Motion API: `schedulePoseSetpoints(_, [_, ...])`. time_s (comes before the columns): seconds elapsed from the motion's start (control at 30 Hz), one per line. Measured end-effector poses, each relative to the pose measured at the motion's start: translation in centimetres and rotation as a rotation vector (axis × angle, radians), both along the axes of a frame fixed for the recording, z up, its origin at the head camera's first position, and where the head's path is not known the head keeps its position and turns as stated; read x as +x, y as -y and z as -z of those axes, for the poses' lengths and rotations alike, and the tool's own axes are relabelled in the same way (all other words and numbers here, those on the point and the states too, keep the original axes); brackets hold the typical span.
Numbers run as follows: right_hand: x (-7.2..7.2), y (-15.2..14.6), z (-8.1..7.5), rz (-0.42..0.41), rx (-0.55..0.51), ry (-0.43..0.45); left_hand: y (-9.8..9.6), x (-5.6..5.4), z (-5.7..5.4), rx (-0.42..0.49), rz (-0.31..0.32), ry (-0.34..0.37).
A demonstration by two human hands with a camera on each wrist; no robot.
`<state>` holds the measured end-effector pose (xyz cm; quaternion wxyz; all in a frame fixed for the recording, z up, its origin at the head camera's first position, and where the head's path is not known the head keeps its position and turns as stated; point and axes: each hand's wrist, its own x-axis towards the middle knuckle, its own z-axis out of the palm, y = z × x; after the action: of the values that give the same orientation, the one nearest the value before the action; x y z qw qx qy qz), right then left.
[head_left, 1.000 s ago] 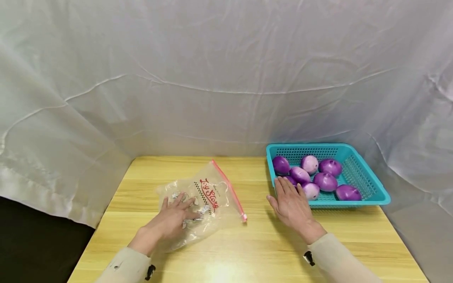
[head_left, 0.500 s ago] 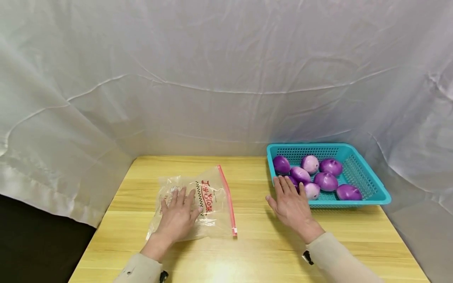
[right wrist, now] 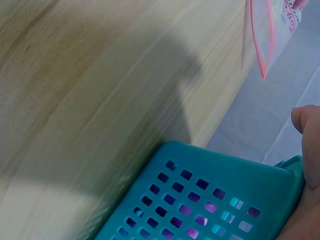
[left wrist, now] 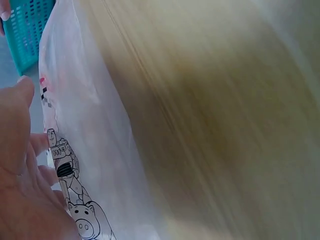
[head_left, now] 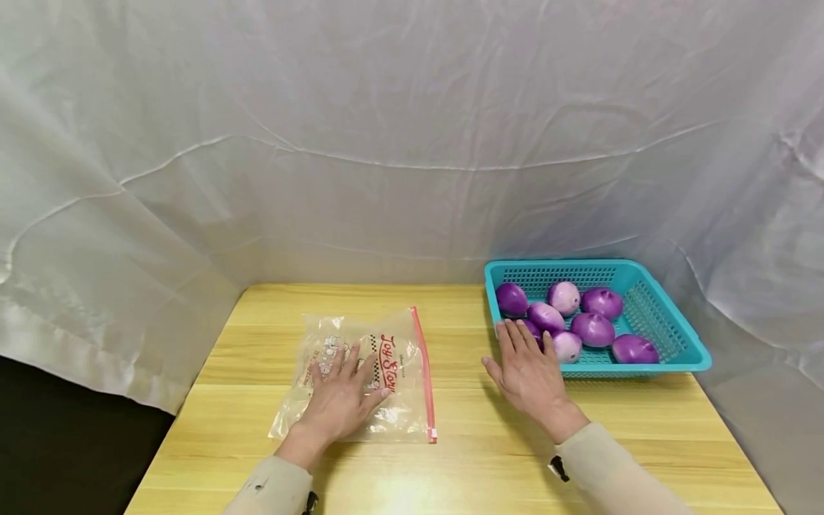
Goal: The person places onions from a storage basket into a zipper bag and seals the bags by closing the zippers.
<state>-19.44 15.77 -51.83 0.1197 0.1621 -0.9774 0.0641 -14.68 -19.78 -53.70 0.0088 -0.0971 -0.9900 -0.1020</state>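
Observation:
A clear plastic zip bag [head_left: 405, 411] with red lettering and a reddish slider strip along its right edge lies on the table. On its printed left part, my left hand [head_left: 337, 404] rests with straight, spread fingers. In the left wrist view the bag [left wrist: 95, 130] shows black line drawings beside that hand [left wrist: 22, 165]. To the right stands a teal basket [head_left: 672, 315] holding several purple onions [head_left: 592, 330]. My right hand [head_left: 531, 379] touches the basket's front left rim, fingers straight, and covers part of one onion. The right wrist view shows the basket's perforated wall [right wrist: 200, 180].
The wooden table [head_left: 463, 465] has its back edge along a grey cloth backdrop [head_left: 386, 200], which also hangs at both sides. A dark area [head_left: 71, 443] lies beyond the table's left edge.
My left hand and the bag have shifted right together. The bag has turned, so its slider strip stands more upright than before and the bag lies flatter. My right hand has hardly moved.

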Motion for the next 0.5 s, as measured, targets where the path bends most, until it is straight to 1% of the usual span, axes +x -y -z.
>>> schedulePoseSetpoints(0.1, [0.0,0.0,0.0,0.000,-0.001,-0.003,-0.2,-0.2,-0.1,-0.003,-0.005,-0.008])
schedulePoseSetpoints(0.23, [0.1,0.1,0.0,-0.001,0.000,-0.008,-0.8,-0.5,-0.5,0.012,-0.062,-0.053])
schedulePoseSetpoints(0.3, [0.1,0.1,0.0,-0.002,0.001,-0.012,-1.3,-0.6,-0.7,0.026,-0.103,-0.093])
schedulePoseSetpoints(0.37, [0.1,0.0,0.1,-0.003,0.003,-0.020,-1.9,-0.9,-1.1,0.036,-0.129,-0.150])
schedulePoseSetpoints(0.43, [0.0,0.0,0.1,-0.004,0.003,-0.028,-2.7,-1.1,-1.5,0.045,-0.138,-0.203])
schedulePoseSetpoints(0.5, [0.0,0.0,0.1,-0.004,0.002,-0.035,-3.7,-1.4,-1.9,0.047,-0.131,-0.250])
